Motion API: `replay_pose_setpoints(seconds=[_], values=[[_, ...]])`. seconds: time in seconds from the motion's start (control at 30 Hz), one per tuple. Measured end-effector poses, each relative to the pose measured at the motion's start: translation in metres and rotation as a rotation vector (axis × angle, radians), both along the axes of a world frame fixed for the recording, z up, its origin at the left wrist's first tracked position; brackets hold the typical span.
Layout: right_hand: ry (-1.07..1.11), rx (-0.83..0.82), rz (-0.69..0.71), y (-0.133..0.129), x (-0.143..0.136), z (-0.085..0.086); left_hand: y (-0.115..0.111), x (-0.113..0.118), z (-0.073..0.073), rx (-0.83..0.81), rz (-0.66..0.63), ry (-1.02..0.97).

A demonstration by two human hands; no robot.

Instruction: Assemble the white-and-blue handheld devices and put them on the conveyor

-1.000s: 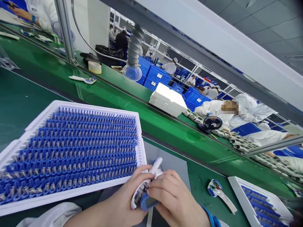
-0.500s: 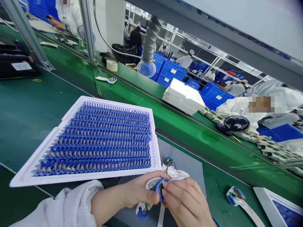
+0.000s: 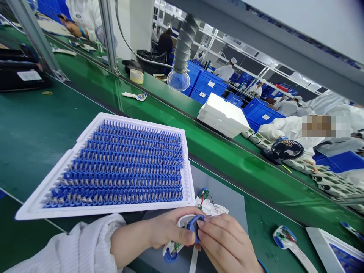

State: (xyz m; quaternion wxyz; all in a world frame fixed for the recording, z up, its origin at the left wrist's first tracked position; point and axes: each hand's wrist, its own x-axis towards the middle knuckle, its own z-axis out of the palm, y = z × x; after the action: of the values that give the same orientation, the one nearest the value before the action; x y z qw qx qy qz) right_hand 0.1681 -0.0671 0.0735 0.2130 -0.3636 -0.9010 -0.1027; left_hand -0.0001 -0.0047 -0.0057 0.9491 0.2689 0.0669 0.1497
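Low in the middle, my left hand (image 3: 166,229) is closed around a white plastic housing (image 3: 183,220) with a blue rim. Its lower end shows blue trim and a green circuit board (image 3: 178,247). A curved blue piece (image 3: 192,227) stands at the housing, with my left thumb against it. The fingertips of my right hand (image 3: 227,240) pinch this blue piece from the right. How it sits in the housing is partly hidden by my fingers. Just behind my hands lies a white part (image 3: 213,207) with a small circuit board (image 3: 203,194) and red wires.
A white tray (image 3: 105,211) with rows of blue clips stands to the left. At right lie a white-handled device (image 3: 298,256) with an exposed board and another tray (image 3: 320,244). The green conveyor (image 3: 227,155) runs behind, carrying another device (image 3: 135,96). A fan (image 3: 287,149) and co-workers are beyond.
Both hands keep the same hold, with only slight finger movement. The view has shifted slightly. A blue-and-white piece now shows on the conveyor at the far right edge.
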Motion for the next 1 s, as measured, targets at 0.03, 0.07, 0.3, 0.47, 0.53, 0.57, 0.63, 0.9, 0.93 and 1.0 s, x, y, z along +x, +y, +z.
replay_pose_setpoints(seconds=[0.03,0.07,0.3,0.47,0.53,0.57,0.63,0.9,0.93,1.0], values=[[0.011,0.009,0.005,-0.001,0.002,-0.002,0.000,0.000,-0.001,-0.005,0.001,0.009],[0.019,0.015,0.013,-0.002,0.003,-0.003,0.000,0.001,-0.001,-0.009,0.003,0.018],[0.341,-0.225,0.025,0.008,-0.005,0.011,-0.001,0.001,0.006,0.050,-0.044,0.074],[0.413,-0.393,0.080,0.014,-0.005,0.009,0.000,0.001,0.009,0.116,-0.090,0.117],[0.399,-0.419,0.092,0.014,-0.004,0.007,0.000,0.001,0.008,0.144,-0.088,0.124],[0.396,-0.422,0.090,0.014,-0.003,0.006,0.000,0.002,0.008,0.158,-0.085,0.125],[0.392,-0.417,0.081,0.014,-0.002,0.006,0.000,0.002,0.006,0.175,-0.092,0.125],[0.358,-0.466,0.022,0.012,-0.002,0.005,0.000,0.002,0.008,0.220,-0.060,0.124],[0.371,-0.479,0.017,0.011,-0.003,0.005,-0.001,0.002,0.008,0.190,-0.064,0.116],[0.417,-0.514,0.014,0.008,-0.003,0.005,-0.003,0.002,0.007,0.099,-0.077,0.112]])
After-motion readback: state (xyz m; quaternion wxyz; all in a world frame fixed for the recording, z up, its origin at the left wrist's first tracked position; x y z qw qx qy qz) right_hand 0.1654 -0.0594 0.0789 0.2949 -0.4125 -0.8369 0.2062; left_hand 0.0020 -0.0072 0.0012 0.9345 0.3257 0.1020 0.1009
